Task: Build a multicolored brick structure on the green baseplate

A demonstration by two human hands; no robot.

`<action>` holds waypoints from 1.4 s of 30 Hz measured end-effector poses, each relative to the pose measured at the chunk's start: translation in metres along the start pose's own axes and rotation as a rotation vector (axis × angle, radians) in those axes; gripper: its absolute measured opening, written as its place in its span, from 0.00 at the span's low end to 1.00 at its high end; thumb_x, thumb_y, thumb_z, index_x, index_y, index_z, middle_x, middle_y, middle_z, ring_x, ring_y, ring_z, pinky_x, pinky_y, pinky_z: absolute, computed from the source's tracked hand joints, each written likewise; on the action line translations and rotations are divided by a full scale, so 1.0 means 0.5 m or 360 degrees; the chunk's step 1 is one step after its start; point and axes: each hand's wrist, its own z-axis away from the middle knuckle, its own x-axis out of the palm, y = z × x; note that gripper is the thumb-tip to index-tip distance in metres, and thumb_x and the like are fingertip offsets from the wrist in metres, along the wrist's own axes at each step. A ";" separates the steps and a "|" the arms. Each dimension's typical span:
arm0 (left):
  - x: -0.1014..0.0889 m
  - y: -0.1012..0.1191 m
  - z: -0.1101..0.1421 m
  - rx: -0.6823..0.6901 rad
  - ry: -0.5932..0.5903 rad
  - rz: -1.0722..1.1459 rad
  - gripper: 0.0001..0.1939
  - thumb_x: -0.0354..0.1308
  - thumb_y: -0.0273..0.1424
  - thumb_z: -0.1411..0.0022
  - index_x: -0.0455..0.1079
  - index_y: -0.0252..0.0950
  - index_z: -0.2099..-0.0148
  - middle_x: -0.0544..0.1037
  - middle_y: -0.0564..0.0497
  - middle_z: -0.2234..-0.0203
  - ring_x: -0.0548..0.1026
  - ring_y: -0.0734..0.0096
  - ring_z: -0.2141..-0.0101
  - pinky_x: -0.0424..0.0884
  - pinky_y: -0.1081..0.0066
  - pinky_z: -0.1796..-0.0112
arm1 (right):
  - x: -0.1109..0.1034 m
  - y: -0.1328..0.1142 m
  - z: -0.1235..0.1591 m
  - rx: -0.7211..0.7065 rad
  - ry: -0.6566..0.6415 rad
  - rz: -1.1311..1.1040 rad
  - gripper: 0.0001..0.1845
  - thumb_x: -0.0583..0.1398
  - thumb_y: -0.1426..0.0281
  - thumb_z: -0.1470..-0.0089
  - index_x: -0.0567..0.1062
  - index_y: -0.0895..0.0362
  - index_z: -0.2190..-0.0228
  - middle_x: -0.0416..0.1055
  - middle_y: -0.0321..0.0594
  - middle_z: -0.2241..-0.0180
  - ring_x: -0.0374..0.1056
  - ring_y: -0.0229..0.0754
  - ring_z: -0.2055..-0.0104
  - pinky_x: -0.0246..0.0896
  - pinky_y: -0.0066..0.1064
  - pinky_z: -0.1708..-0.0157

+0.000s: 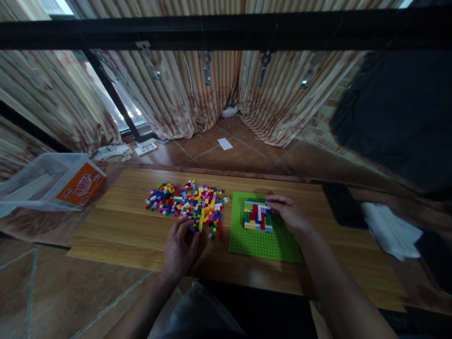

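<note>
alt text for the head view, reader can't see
A person's right hand is at the far right corner of a multicoloured toy-brick build on a green studded baseplate. The left hand is at the near edge of a loose brick pile on the wooden tabletop.

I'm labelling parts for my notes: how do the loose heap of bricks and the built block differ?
The loose heap is scattered with ragged edges, while the built block is compact and roughly rectangular. The loose heap lies directly on the wooden tabletop; the built block sits on the green baseplate. The loose heap covers more area than the built block. Both consist of small bricks in mixed colours.
</note>
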 end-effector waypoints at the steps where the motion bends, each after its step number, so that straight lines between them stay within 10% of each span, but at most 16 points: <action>1: 0.000 0.000 0.000 0.0001 -0.0002 -0.0001 0.15 0.57 0.38 0.38 0.71 0.36 0.53 0.73 0.43 0.52 0.73 0.58 0.51 0.71 0.55 0.49 | -0.002 -0.001 0.000 0.0004 -0.0019 0.0001 0.15 0.68 0.62 0.67 0.81 0.54 0.71 0.77 0.36 0.71 0.67 0.37 0.72 0.61 0.30 0.70; 26: 0.002 -0.001 -0.001 0.0033 -0.0024 -0.0029 0.14 0.57 0.38 0.39 0.70 0.37 0.53 0.74 0.43 0.52 0.73 0.57 0.51 0.72 0.55 0.50 | -0.028 -0.013 -0.002 -0.0113 -0.0367 0.0362 0.21 0.65 0.52 0.56 0.81 0.54 0.65 0.77 0.36 0.71 0.67 0.39 0.70 0.61 0.32 0.67; 42: 0.000 0.006 -0.001 0.0067 0.0004 -0.0057 0.14 0.56 0.38 0.38 0.71 0.37 0.53 0.74 0.43 0.53 0.74 0.57 0.51 0.73 0.56 0.50 | -0.007 0.010 0.013 -0.0397 0.0044 0.0676 0.22 0.56 0.51 0.47 0.78 0.56 0.69 0.74 0.37 0.72 0.66 0.42 0.69 0.60 0.33 0.65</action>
